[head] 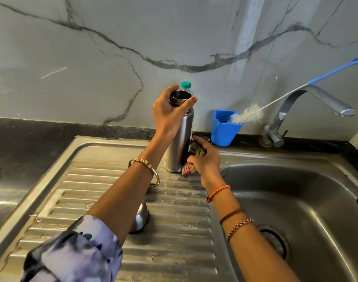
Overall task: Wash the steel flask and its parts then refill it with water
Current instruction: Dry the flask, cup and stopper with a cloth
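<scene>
The flask (179, 143) stands upright; its cap (180, 98) is pinched directly above by the left hand (170, 112), the cloth (194, 157) gripped by the right hand (206, 159).

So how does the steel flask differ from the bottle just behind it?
The steel flask is opaque metal and stands in front with its mouth open; the bottle behind looks clear and wears a teal cap. The left hand holds the flask's top; nothing touches the bottle. Both stand upright.

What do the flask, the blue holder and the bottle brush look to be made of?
Flask: brushed steel, judging by its dull grey sheen. Blue holder: likely plastic, matte and uniformly coloured. Bottle brush: white bristles on a thin wire-like stem, with a blue handle, probably plastic.
</scene>
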